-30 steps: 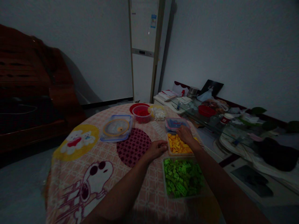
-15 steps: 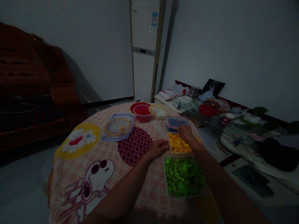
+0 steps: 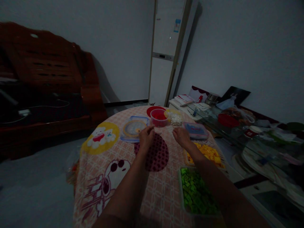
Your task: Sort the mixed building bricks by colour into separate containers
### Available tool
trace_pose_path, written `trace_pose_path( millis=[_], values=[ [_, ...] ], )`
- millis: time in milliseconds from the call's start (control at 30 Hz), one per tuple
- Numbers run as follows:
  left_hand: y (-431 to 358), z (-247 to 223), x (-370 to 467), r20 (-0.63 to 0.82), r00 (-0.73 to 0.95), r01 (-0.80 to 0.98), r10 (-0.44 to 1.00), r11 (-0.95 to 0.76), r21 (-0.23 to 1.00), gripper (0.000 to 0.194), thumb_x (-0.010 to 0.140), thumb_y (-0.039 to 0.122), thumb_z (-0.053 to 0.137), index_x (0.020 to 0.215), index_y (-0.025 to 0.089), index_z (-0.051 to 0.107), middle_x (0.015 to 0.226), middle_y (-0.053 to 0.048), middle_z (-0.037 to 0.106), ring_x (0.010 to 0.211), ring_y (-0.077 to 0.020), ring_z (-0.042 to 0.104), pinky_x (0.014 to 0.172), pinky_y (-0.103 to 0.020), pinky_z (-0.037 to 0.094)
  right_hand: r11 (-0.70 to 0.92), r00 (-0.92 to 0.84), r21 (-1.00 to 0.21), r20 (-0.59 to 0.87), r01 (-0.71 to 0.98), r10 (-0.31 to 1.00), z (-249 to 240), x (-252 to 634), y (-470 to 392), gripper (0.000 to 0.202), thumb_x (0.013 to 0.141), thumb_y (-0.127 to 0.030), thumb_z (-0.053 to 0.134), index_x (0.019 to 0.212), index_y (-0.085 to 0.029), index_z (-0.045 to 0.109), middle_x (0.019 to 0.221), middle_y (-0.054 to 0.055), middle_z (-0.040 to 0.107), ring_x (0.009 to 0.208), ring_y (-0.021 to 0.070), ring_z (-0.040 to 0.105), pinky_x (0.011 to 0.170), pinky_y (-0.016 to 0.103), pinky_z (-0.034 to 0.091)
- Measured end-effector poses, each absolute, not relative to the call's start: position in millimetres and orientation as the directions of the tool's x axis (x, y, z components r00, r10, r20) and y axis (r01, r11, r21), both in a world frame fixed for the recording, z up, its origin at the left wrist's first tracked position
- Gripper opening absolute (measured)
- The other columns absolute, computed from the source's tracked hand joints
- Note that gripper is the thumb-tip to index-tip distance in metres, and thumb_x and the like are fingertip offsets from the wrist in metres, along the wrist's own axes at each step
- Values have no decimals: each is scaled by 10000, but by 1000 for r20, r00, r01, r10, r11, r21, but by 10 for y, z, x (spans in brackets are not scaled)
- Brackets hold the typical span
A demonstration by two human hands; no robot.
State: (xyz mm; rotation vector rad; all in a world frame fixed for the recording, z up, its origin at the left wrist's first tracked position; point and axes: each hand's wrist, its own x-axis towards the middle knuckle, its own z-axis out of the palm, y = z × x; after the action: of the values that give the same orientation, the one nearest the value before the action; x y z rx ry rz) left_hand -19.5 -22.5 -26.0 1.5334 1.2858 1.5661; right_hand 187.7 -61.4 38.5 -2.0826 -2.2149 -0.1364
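My left hand (image 3: 146, 136) hovers by the near right corner of a clear, blue-edged plastic lid or box (image 3: 130, 139), its fingers bent together; anything between them is too small and dark to make out. Across a short gap, my right hand (image 3: 181, 136) is closed in a pinch, beside a clear box with blue contents (image 3: 196, 130). What that pinch holds, if anything, is hidden. Under the right forearm lie a box of yellow plastic pieces (image 3: 206, 153) and, nearer me, a tray of green plastic pieces (image 3: 196, 191).
A clear tub with red contents (image 3: 159, 117) and a heap of white pieces (image 3: 176, 119) stand at the table's far side. The round table has a patterned cloth (image 3: 161, 186). On the right is a cluttered glass-topped cabinet (image 3: 213, 122); a wooden bench (image 3: 52, 74) stands left.
My right hand has left the yellow box and moved to the left of the blue one. The left hand has risen away from the yellow box toward the blue-edged lid. The view has turned left.
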Motion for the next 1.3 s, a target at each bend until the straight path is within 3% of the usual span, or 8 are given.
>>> trace_pose_path(
  millis=[100,233,367,567,767,967,1100,1300],
  values=[
    [-119,-289,-678,394,-453,276,800,-294,915,306,821,257,576,1033,182,784,1033,-82,787,983,-236,720,962,-383,545,227,-214,-73,156,971,964,291,1471,-447,285,1032,-281,473,1045,-161,731,1094,139,743,1041,230,668,882,302,457],
    [-60,-459,-1045,256,-654,183,712,-179,967,331,788,228,527,1008,165,767,923,-63,775,835,-198,725,823,-329,578,463,-443,-97,172,881,880,119,941,-259,244,1012,-283,565,1183,-152,680,1186,136,707,1128,236,620,968,334,452],
    [-40,-526,-1069,218,-679,115,701,-193,975,346,798,210,497,1028,145,748,935,-76,764,817,-178,725,747,-285,578,606,-596,-21,154,795,788,-15,510,-152,335,983,-253,612,1292,-125,621,1242,158,673,1168,268,589,1001,385,456],
    [-106,-417,-981,316,-724,216,613,-235,948,330,837,175,463,1019,158,738,961,-70,753,826,-166,713,726,-272,572,635,-645,136,46,760,763,-99,273,-55,306,1011,-100,382,1159,-94,650,1153,188,674,1106,275,599,884,372,499],
    [-170,-278,-1029,554,-754,477,354,-284,832,365,842,92,462,1066,174,738,1096,-104,725,1105,-213,660,956,-352,528,612,-602,-28,150,790,784,43,416,10,300,1001,-116,377,1200,-87,600,1195,191,647,1144,281,560,951,378,472],
    [-157,-305,-1039,554,-751,458,360,-319,829,383,829,72,455,1079,167,730,1115,-110,705,1120,-216,645,965,-358,525,494,-265,-567,441,659,858,170,668,218,213,925,-202,444,1025,-152,626,1010,96,676,976,234,623,947,372,486],
    [-154,-349,-950,534,-731,428,425,-323,844,369,830,84,460,1066,165,732,1093,-104,709,1080,-206,659,906,-330,539,357,198,-901,407,245,892,260,949,429,156,886,-307,526,927,-192,623,833,4,667,772,174,650,775,331,574],
    [-138,-387,-796,511,-662,385,548,-337,859,344,818,91,465,1013,165,738,962,-67,718,873,-164,693,791,-286,554,217,459,-892,12,-396,888,346,1376,620,107,810,-155,659,781,-183,560,638,-49,651,591,116,641,605,277,617]
  ],
)
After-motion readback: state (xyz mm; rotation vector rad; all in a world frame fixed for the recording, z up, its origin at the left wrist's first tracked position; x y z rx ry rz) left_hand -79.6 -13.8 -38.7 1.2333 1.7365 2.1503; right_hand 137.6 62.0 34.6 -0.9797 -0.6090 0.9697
